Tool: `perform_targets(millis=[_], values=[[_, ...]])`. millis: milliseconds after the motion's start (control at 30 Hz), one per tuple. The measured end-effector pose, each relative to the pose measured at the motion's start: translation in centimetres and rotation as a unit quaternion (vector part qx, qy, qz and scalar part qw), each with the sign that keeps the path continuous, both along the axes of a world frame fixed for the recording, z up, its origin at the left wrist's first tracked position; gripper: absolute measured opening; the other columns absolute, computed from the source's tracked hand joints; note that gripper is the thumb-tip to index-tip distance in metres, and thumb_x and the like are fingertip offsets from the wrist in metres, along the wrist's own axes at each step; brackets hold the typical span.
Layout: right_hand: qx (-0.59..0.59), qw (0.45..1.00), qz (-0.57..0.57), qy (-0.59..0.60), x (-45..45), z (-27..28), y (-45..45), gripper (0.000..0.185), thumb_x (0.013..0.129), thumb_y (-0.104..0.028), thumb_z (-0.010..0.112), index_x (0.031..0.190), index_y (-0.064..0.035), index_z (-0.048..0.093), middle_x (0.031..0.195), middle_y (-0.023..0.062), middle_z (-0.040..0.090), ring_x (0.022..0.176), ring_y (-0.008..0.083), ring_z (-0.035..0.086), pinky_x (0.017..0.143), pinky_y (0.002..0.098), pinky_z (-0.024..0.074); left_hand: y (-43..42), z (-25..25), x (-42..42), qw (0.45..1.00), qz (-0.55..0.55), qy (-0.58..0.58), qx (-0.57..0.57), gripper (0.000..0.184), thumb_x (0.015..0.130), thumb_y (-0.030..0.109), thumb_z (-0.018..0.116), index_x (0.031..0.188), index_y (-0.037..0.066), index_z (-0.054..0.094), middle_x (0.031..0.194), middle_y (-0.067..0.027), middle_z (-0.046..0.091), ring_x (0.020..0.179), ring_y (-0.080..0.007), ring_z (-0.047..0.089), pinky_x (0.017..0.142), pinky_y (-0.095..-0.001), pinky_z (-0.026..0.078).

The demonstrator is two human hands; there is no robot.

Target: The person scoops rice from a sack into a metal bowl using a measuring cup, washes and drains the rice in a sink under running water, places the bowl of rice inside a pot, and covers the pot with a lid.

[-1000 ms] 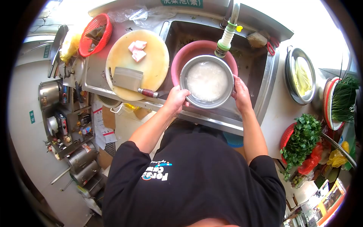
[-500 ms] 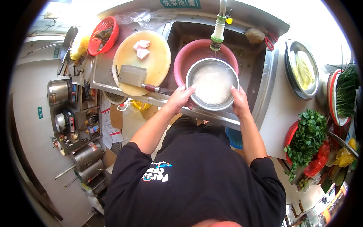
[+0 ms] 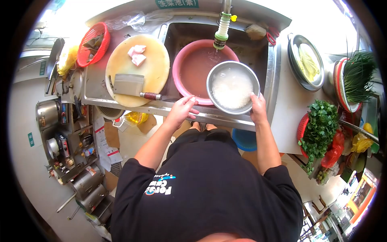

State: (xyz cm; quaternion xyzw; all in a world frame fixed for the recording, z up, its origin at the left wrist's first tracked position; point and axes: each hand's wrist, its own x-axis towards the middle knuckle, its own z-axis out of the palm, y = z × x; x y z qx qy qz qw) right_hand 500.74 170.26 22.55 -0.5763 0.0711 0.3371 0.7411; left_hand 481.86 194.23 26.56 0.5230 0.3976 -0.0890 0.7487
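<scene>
Head camera view: from where I stand, the layout reads best from the pink basin (image 3: 176, 72) in the sink (image 3: 264, 60). A metal bowl (image 3: 231, 109) with cloudy whitish contents (image 3: 232, 87) overlaps the basin's near right rim (whether it rests there or is held just above, I cannot tell). The right hand (image 3: 258, 109) is the nearer one: it lies right of the basin, gripping the bowl's near right edge, thumb at the rim, the other fingers mostly out of sight. The left hand (image 3: 180, 111) is just outside the basin's near left edge, half open, fingers loosely curled, nothing visible in it. From that hand the bowl lies to the right and a little forward, across a narrow gap; being round, it shows no long axis. Left of the basin is a cutting board (image 3: 156, 70) bearing a cleaver (image 3: 128, 84), and over the basin's far side hangs a ribbed faucet hose (image 3: 222, 32).
</scene>
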Motion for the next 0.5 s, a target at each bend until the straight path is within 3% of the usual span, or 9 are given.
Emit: perform_targets(millis=[233, 400, 500], values=[[-0.073, 0.995, -0.052, -0.047, -0.5, 0.5, -0.4, 0.032, 0.091, -0.011, 0.047, 0.12, 0.0033, 0.049, 0.106, 0.013, 0.061, 0.092, 0.0201, 0.061, 0.079, 0.0325, 0.0514, 1.8, -0.6, -2.6, 1.0, 0.005, -0.022, -0.017, 0.044, 0.096, 0.027, 0.051, 0.128, -0.003, 0.047, 0.115, -0.0134, 0.06, 0.081, -0.0179, 0.063, 0.063, -0.0278, 0.053], [-0.031, 0.999, -0.026, -0.005, -1.5, 1.6, 0.0, 0.031, 0.09, -0.008, 0.049, 0.119, 0.004, 0.047, 0.105, 0.0154, 0.061, 0.095, 0.0239, 0.062, 0.082, 0.0373, 0.0534, 3.6, -0.5, -3.3, 0.999, -0.017, -0.04, -0.026, 0.042, 0.096, 0.025, 0.051, 0.127, -0.003, 0.047, 0.114, -0.0131, 0.06, 0.08, -0.0174, 0.063, 0.064, -0.0273, 0.053], [-0.069, 0.996, -0.058, 0.017, -2.3, 1.7, 0.5, 0.031, 0.09, -0.007, 0.047, 0.119, 0.0046, 0.047, 0.105, 0.016, 0.061, 0.094, 0.0251, 0.063, 0.08, 0.0385, 0.0549, 4.2, -0.9, -3.8, 0.998, -0.024, -0.045, -0.025, 0.042, 0.095, 0.024, 0.052, 0.127, -0.003, 0.048, 0.113, -0.013, 0.061, 0.08, -0.0168, 0.063, 0.064, -0.027, 0.053]])
